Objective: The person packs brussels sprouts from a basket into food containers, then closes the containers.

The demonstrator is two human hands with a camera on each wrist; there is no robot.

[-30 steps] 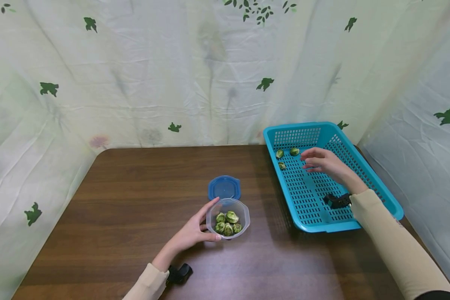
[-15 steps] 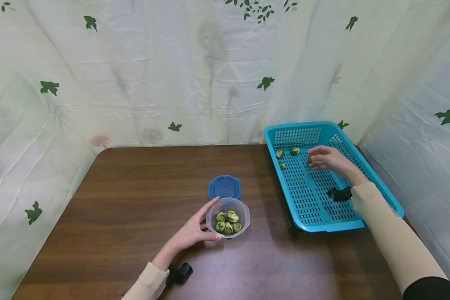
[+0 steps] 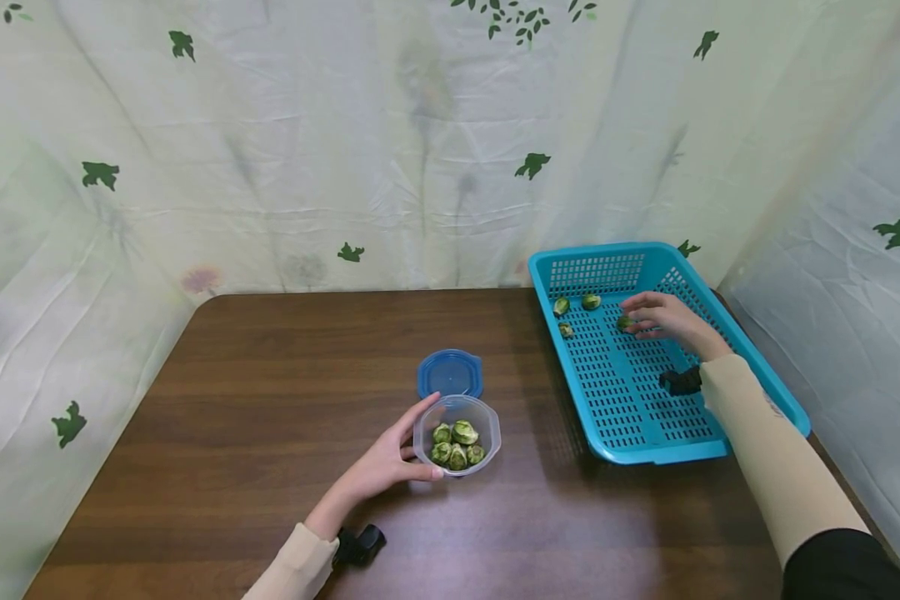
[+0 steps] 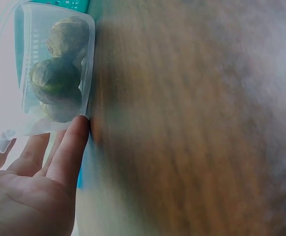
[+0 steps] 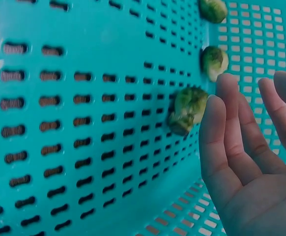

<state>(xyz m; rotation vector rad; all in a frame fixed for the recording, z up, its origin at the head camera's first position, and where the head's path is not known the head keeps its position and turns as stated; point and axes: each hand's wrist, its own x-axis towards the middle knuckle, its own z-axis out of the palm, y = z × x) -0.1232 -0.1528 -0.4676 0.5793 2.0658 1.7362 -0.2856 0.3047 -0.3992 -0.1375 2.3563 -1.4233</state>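
My left hand [image 3: 381,465] holds a clear plastic container [image 3: 492,446], thumb at its near side and fingers at its far side. Several Brussels sprouts [image 4: 54,81] lie inside it, and the left wrist view shows them through the wall. Over the blue basket [image 3: 617,454], my right hand [image 3: 671,321] has its fingers loosely bent. A Brussels sprout [image 3: 624,322] sits right by those fingertips, partly covered by them in the head view. From the right wrist, that sprout [image 5: 188,109] lies on the basket floor just beyond the fingers, with nothing between fingers and thumb.
Three more Brussels sprouts [image 3: 591,302] lie at the basket's far left corner. A blue lid [image 3: 450,372] rests on the brown table [image 3: 292,375] behind the container. Pale curtains [image 3: 390,150] with leaf prints surround the back and sides.
My right hand has moved a little to the right within the basket, uncovering the sprout beside its fingertips. The left hand and container have stayed in place.
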